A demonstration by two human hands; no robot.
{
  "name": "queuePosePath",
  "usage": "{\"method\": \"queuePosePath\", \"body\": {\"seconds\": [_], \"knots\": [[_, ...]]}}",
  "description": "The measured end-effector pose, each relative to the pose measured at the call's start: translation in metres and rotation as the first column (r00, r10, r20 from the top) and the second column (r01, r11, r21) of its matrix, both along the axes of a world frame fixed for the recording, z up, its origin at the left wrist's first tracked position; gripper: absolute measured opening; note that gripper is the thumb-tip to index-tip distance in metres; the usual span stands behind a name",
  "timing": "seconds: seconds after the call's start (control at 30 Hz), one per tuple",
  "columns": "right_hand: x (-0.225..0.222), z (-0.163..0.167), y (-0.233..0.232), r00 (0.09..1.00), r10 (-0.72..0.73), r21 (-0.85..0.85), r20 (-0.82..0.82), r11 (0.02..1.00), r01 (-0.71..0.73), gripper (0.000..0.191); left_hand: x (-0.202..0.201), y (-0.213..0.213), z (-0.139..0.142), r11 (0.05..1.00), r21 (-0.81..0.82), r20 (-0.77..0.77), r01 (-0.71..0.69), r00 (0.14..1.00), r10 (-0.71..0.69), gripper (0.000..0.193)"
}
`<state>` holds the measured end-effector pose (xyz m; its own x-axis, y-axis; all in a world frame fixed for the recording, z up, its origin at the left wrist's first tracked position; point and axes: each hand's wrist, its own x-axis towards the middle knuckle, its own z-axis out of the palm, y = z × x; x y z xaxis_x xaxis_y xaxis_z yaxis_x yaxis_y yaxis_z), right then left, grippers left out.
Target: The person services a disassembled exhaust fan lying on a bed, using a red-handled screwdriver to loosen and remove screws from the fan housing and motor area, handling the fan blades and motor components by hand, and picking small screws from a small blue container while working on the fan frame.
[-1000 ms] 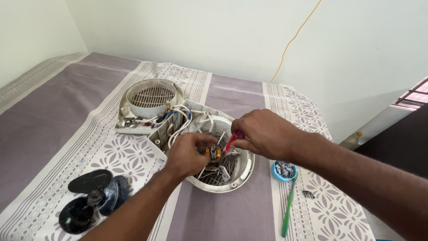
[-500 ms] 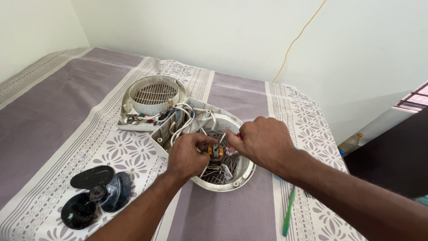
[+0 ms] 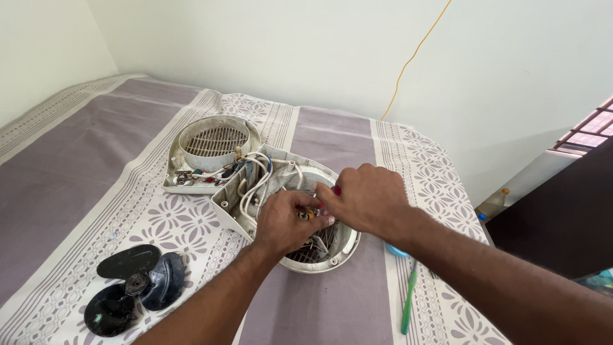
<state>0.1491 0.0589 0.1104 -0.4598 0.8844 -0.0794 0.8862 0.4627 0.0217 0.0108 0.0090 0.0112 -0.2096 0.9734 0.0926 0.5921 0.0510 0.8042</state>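
The open white fan housing (image 3: 287,211) is taken as the landmark; it is seen lying on a bed covered by a purple and white patterned sheet (image 3: 83,160). The left hand (image 3: 287,220) is placed over the middle of the housing, its fingers curled and pinched around a small orange and metal part (image 3: 311,214) inside it. The right hand (image 3: 369,199) is pressed against the left from the housing's right side, its grip clenched on a red-handled tool (image 3: 336,190), of which only a small part is shown between the fingers. White wires (image 3: 255,182) are bundled in the housing's upper left portion.

Just behind and to the left of the housing, touching it, a white grille cover (image 3: 214,144) with a round slatted opening is laid. Well apart to the lower left of the housing, a black fan blade (image 3: 131,287) with 3 vanes is set on the sheet. To the right of the housing, a green-handled tool (image 3: 408,305) is laid lengthwise, with a blue round object (image 3: 394,250) partly hidden behind the right forearm
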Motion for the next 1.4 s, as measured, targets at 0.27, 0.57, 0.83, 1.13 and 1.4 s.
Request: {"method": "queuePosePath", "body": {"seconds": [0.27, 0.57, 0.83, 1.13, 1.4], "knots": [[0.029, 0.032, 0.016, 0.915, 0.375, 0.004, -0.150, 0.925, -0.379, 0.059, -0.004, -0.001, -0.003, 0.998, 0.058, 0.056, 0.028, 0.998, -0.031, 0.042], [0.024, 0.029, 0.009, 0.807, 0.581, 0.020, -0.104, 0.812, -0.583, 0.049, -0.002, -0.001, -0.001, 1.000, -0.028, 0.038, 0.010, 0.999, -0.009, 0.045], [0.015, 0.030, 0.006, 0.891, 0.432, -0.017, 0.141, 0.901, -0.434, 0.035, -0.007, -0.008, 0.001, 0.999, -0.035, 0.020, 0.023, 1.000, -0.023, 0.047], [0.010, 0.016, 0.000, 0.943, 0.291, 0.049, 0.160, 0.952, -0.302, 0.045, -0.018, -0.010, -0.012, 0.993, 0.034, 0.074, -0.113, 0.991, 0.110, 0.035], [0.011, 0.002, -0.003, 0.988, 0.149, 0.072, 0.047, 0.986, -0.152, 0.060, -0.014, -0.015, -0.009, 0.993, 0.039, 0.060, -0.108, 0.993, 0.105, 0.036]]}}
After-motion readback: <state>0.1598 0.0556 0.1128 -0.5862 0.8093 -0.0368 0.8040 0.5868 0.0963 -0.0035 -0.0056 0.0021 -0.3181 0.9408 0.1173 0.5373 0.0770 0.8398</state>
